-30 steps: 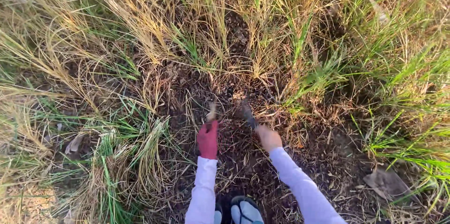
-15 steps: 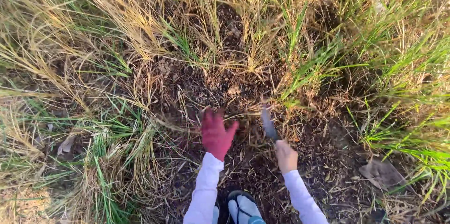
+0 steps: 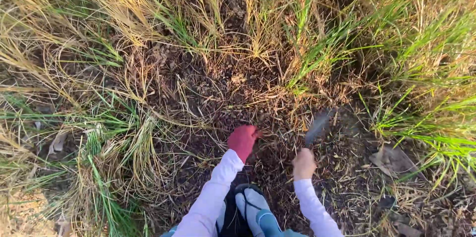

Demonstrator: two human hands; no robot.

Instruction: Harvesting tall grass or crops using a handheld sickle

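I see the left hand point(image 3: 243, 140) in a red glove, curled shut low on dry grass stems point(image 3: 265, 130) over dark soil point(image 3: 208, 93); the right hand point(image 3: 303, 163) — bare — is fisted round a blade's handle; the blade point(image 3: 317, 127) — blurred — tilts up-right, apart from the glove; a sandalled foot point(image 3: 250, 205) sits below, between both sleeves.

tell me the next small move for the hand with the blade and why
Probably swing the blade in low toward the dry stalks at the gloved left hand. The right hand holds it raised and apart from them, while the left hand is closed at ground level on the stalks.
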